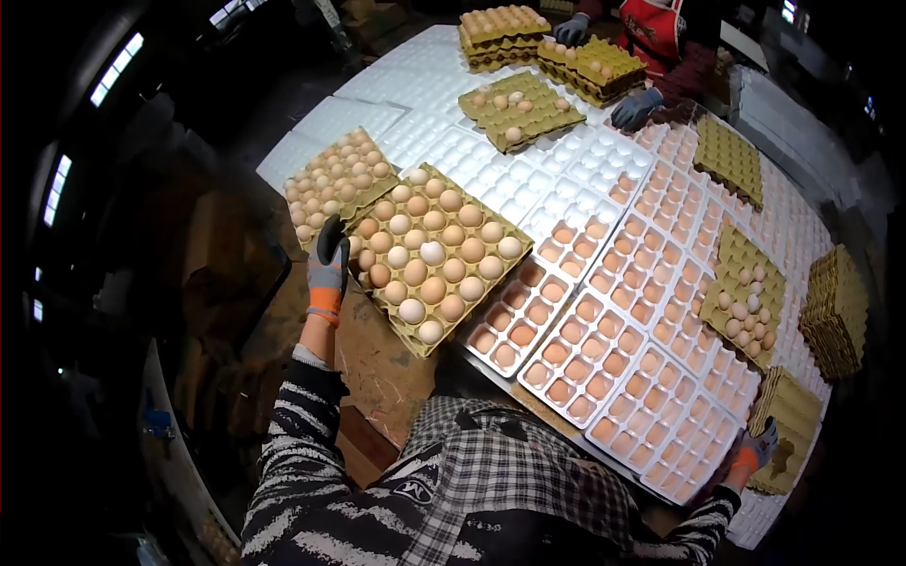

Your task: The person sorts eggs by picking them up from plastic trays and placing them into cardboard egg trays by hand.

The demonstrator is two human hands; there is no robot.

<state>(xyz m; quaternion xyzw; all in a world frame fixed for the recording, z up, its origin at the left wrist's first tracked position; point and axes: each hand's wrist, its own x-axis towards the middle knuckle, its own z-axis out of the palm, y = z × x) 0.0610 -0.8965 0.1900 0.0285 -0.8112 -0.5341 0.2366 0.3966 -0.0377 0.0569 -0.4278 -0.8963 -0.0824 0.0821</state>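
My left hand (pixel 328 269), in a grey and orange glove with dark fingers, is closed on the left edge of a pulp egg tray (pixel 415 347) filled with brown and pale eggs. That tray sits at the table's near left corner, beside another full egg tray (pixel 342 179). Far to the right, my right hand (pixel 758 445), gloved alike, grips the near edge of an eggless pulp tray (pixel 793 415). Between my hands lie white plastic trays (pixel 618 382) with brown eggs in their compartments.
Across the table a person in a red apron (pixel 651 26) has gloved hands (pixel 636 109) near stacked egg trays (pixel 593 68). A partly filled tray (pixel 521 108) lies mid-table. At right are another partly filled tray (pixel 746 292) and a stack of pulp trays (pixel 835 311).
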